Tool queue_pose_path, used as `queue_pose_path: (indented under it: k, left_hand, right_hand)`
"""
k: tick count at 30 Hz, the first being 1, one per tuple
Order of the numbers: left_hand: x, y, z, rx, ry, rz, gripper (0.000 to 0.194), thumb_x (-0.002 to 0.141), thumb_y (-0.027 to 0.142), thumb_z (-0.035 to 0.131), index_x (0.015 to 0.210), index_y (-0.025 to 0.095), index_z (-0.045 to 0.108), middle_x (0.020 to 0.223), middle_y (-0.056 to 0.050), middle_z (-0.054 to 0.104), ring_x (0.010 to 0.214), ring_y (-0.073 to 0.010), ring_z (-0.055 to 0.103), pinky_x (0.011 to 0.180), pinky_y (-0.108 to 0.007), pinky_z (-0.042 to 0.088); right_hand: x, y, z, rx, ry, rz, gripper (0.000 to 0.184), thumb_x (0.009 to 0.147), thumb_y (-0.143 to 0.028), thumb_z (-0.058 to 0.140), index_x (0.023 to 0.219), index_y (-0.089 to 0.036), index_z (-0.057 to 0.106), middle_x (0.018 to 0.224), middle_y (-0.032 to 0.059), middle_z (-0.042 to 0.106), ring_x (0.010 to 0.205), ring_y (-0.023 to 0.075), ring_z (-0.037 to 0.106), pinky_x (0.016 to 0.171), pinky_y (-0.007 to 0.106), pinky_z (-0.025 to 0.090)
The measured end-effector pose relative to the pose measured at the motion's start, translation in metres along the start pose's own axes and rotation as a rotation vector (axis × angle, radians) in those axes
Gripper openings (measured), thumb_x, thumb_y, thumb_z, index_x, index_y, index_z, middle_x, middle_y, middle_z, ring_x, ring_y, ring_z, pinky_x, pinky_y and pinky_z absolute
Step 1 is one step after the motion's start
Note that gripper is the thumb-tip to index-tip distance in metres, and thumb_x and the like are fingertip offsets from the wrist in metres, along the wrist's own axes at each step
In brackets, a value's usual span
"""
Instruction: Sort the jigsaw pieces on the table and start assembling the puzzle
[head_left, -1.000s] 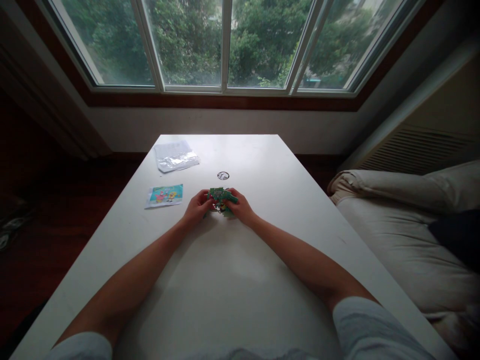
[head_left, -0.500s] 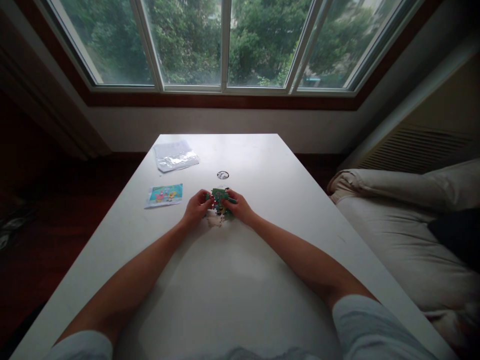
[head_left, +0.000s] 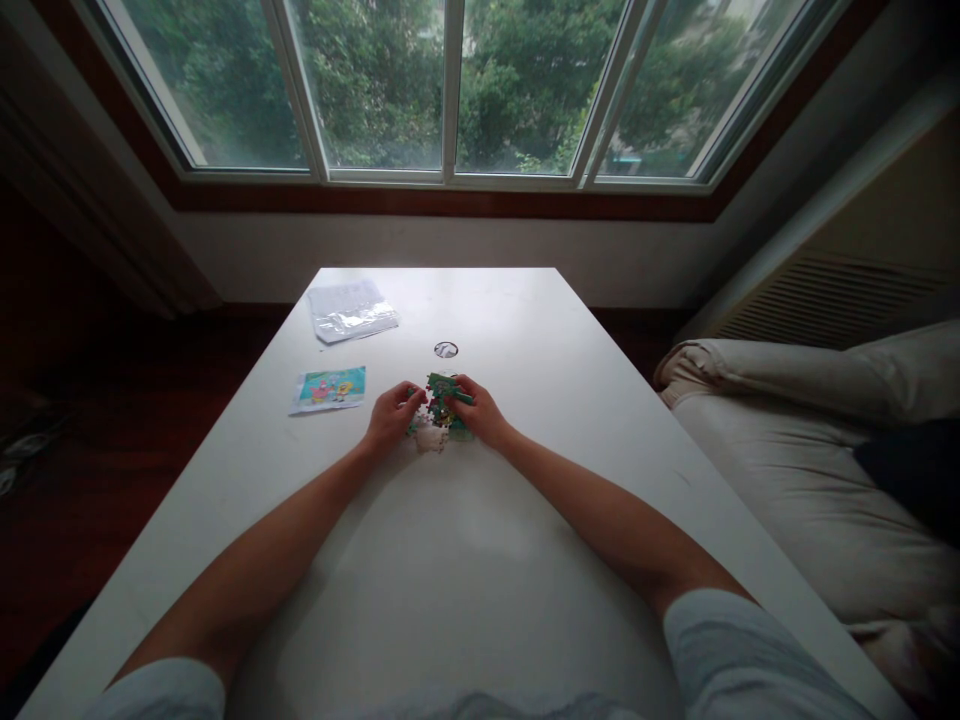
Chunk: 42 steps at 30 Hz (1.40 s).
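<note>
My right hand is closed on a partly joined jigsaw puzzle section, mostly green with jagged edges, held just above the table. My left hand is beside it on the left, thumb and fingers pinched on a small puzzle piece that the fingertips mostly hide. Beneath and between the hands lie more puzzle pieces, pale and partly overlapped by the hands. To the left of my left hand rests a picture sheet with cartoon figures on a turquoise ground.
A clear plastic bag lies at the back left of the white table. A round hole with a dark rim is beyond my hands. A pale sofa stands along the right; windows are ahead.
My left hand's fingertips have drawn slightly apart from the puzzle section, and a gap shows between them. The section in my right hand has tilted a little.
</note>
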<state>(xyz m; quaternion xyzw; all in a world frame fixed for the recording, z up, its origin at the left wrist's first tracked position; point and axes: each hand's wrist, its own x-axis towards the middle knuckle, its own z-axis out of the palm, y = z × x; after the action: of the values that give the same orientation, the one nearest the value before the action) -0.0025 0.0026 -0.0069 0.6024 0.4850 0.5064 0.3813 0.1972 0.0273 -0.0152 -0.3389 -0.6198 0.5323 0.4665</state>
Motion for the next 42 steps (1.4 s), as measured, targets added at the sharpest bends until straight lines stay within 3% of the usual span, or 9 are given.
queue_pose_path:
  k: [4,9,15,23,31,38,42]
  left_hand:
    - [0.001,0.000,0.003,-0.105,0.008,0.001,0.035,0.083,0.047,0.072,0.104,0.020,0.067,0.088,-0.002,0.069,0.075,-0.0153,0.062,0.067,-0.025,0.048]
    - [-0.004,0.004,0.006,-0.150,-0.087,-0.008,0.031,0.083,0.046,0.074,0.094,0.018,0.069,0.085,-0.003,0.069,0.075,-0.0159,0.061,0.069,-0.027,0.049]
    - [-0.007,0.008,0.007,-0.100,-0.088,0.020,0.027,0.088,0.045,0.068,0.087,0.018,0.068,0.076,0.000,0.063,0.071,-0.0142,0.055,0.067,-0.026,0.045]
    - [-0.001,0.009,0.000,-0.151,0.001,0.008,0.029,0.091,0.047,0.063,0.085,0.018,0.065,0.073,0.001,0.059,0.068,-0.0137,0.053,0.067,-0.026,0.044]
    - [-0.005,0.011,0.008,-0.238,-0.076,-0.080,0.030,0.085,0.044,0.068,0.100,0.019,0.065,0.079,0.000,0.067,0.065,-0.0134,0.056,0.061,-0.025,0.044]
    - [-0.005,0.015,0.004,-0.068,-0.034,-0.053,0.024,0.089,0.040,0.060,0.101,0.022,0.069,0.053,0.007,0.046,0.047,-0.0095,0.040,0.047,-0.021,0.033]
    - [-0.003,0.009,0.004,-0.075,-0.031,-0.034,0.019,0.088,0.035,0.061,0.100,0.022,0.067,0.059,0.005,0.053,0.053,-0.0108,0.048,0.052,-0.022,0.038]
  right_hand:
    - [-0.001,0.000,0.000,-0.001,-0.011,0.056,0.031,0.080,-0.040,0.070,0.103,-0.021,0.064,0.090,0.0011,0.069,0.078,0.0173,0.064,0.075,0.030,0.053]
    - [0.000,0.002,0.000,-0.058,-0.043,0.071,0.033,0.081,-0.050,0.069,0.088,-0.018,0.064,0.078,0.0001,0.063,0.074,0.0169,0.059,0.068,0.028,0.050]
    - [0.000,-0.001,-0.001,-0.082,-0.040,0.079,0.039,0.081,-0.056,0.068,0.079,-0.017,0.062,0.071,-0.0014,0.058,0.067,0.0145,0.053,0.062,0.026,0.045]
    - [0.000,-0.002,-0.001,0.003,-0.052,0.106,0.038,0.079,-0.053,0.071,0.086,-0.017,0.067,0.076,0.0004,0.064,0.068,0.0148,0.057,0.065,0.027,0.048]
    - [0.000,-0.001,0.000,0.012,-0.050,0.078,0.030,0.076,-0.037,0.071,0.100,-0.019,0.065,0.084,0.0009,0.067,0.074,0.0161,0.060,0.070,0.029,0.049]
    - [0.003,0.000,-0.003,-0.090,-0.014,-0.012,0.020,0.075,-0.029,0.066,0.092,-0.019,0.068,0.081,-0.0003,0.065,0.076,0.0155,0.057,0.072,0.028,0.045]
    - [0.002,-0.002,-0.003,-0.099,-0.024,-0.011,0.021,0.079,-0.035,0.067,0.092,-0.019,0.068,0.078,-0.0007,0.063,0.071,0.0145,0.055,0.069,0.027,0.044]
